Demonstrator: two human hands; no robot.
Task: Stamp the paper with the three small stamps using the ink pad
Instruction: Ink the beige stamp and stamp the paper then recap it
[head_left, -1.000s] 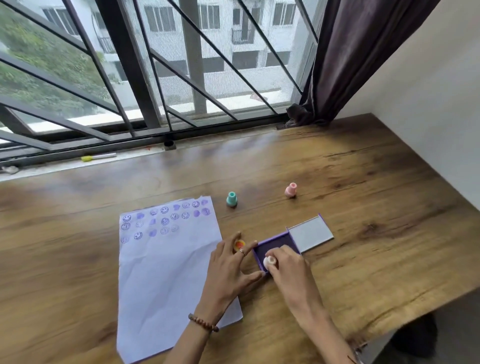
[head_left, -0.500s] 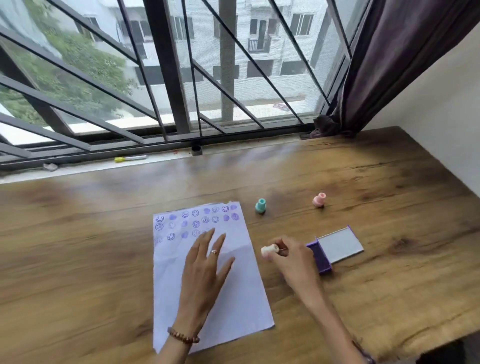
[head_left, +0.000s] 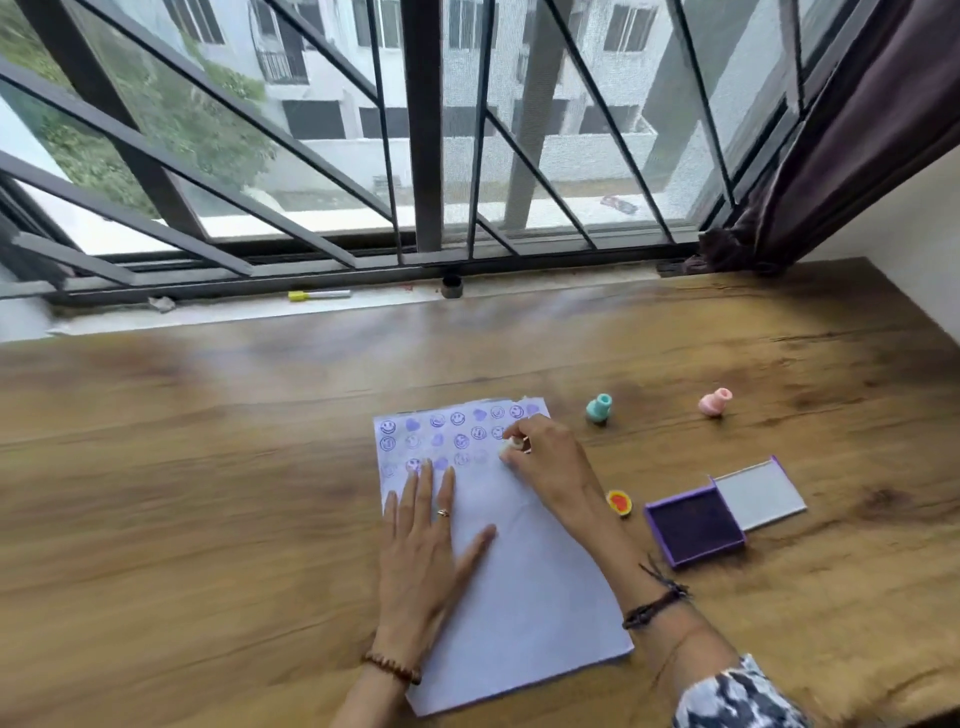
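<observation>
Wooden table (head_left: 208, 519) carries everything in front of you. Nearest, your left hand (head_left: 426, 545) lies flat with fingers spread on the white paper (head_left: 530, 597), gripping nothing. Just beyond, your right hand (head_left: 545, 457) pinches a small white stamp (head_left: 511, 446) and holds it down on the sheet, at the right end of the third row of purple prints (faces and blobs). To the right sits the open purple ink pad (head_left: 693, 525), its lid (head_left: 761, 493) beside it, with a small orange-and-yellow piece (head_left: 619, 502) between pad and paper. Farther back stand the teal stamp (head_left: 598, 408) and the pink stamp (head_left: 714, 402), well apart.
</observation>
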